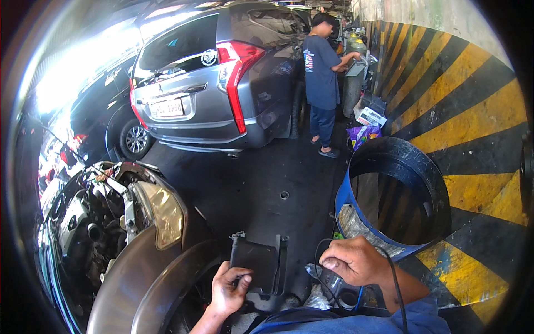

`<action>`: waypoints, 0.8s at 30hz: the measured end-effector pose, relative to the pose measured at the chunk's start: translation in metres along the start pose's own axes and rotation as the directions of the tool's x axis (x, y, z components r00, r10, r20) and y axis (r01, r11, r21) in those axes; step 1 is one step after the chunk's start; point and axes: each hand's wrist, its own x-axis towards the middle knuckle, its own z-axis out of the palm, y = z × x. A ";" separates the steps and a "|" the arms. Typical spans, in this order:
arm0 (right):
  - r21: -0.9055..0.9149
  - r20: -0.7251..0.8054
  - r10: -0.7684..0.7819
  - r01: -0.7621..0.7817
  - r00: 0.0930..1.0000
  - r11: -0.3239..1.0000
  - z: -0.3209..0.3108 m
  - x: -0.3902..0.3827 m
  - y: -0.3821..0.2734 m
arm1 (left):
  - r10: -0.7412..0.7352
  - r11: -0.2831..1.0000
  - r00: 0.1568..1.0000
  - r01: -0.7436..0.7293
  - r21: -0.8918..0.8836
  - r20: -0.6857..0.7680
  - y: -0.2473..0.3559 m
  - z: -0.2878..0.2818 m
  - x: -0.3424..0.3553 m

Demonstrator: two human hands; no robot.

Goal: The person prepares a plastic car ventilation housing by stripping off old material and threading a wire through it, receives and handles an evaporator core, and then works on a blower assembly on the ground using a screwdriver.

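Note:
My left hand (230, 286), at lower centre, has its fingers curled on the left edge of a dark plastic car part (258, 261) with a rectangular frame. My right hand (359, 261), right of it, is closed in a pinch on a thin black cable (397, 284) that loops around it; whether it grips anything else is hidden. Below my right hand sit dark parts (347, 298) and crumpled clear plastic (320, 295), partly hidden.
An open-bonnet car (128, 256) is close at left; a grey SUV (261, 94) stands ahead, a black car (97, 106) beside it. A person (322, 83) stands by gas cylinders. A blue drum (345, 189) stands at right against a yellow-and-black striped wall (478, 189).

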 end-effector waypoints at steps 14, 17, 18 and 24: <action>0.372 -0.322 0.574 -0.457 0.753 0.808 0.069 -0.024 0.092 | 0.000 0.918 1.000 -0.005 -0.397 -0.012 0.004 0.015 0.044; 0.387 -0.308 0.598 -0.477 0.740 0.789 0.070 -0.023 0.099 | -0.159 0.962 0.983 0.134 -0.238 -0.092 0.005 0.026 0.048; 0.380 -0.297 0.583 -0.467 0.756 0.799 0.071 -0.024 0.103 | -0.158 0.962 0.983 0.133 -0.238 -0.091 0.003 0.028 0.049; 0.416 -0.308 0.550 -0.411 0.776 0.812 0.072 -0.018 0.091 | -0.066 0.997 0.996 0.063 -0.054 -0.052 -0.015 0.035 0.050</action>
